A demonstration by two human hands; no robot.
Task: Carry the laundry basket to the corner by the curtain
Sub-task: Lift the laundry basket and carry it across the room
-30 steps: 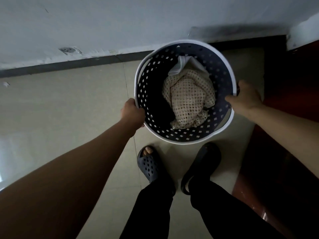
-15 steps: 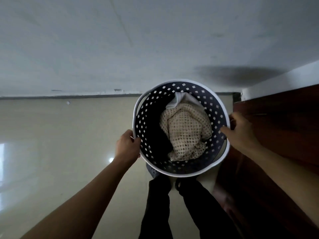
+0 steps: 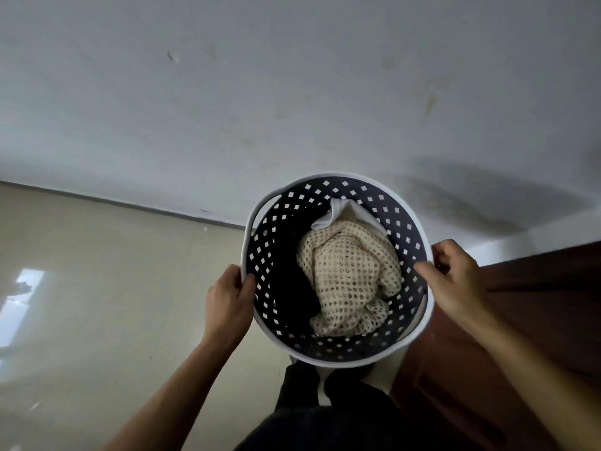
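The round laundry basket [image 3: 266, 255], dark with diamond holes and a white rim, hangs in the air in front of me, lifted above my legs. Inside lie a cream mesh garment [image 3: 351, 281], a white cloth [image 3: 338, 213] and something black. My left hand [image 3: 227, 301] grips the rim on the left side, thumb inside. On the right side my right hand [image 3: 455, 281] holds the rim, thumb over the edge. No curtain is in view.
A plain white wall [image 3: 292, 92] fills the upper view, meeting the glossy beige tiled floor [image 3: 97, 288] along a dark skirting. Dark reddish wooden furniture or a door [image 3: 520, 320] stands close on my right. My dark-trousered legs [image 3: 325, 411] are below the basket.
The basket has risen from near the floor to in front of my body, both hands still on its rim. My view has tilted up, showing more wall and hiding my feet.
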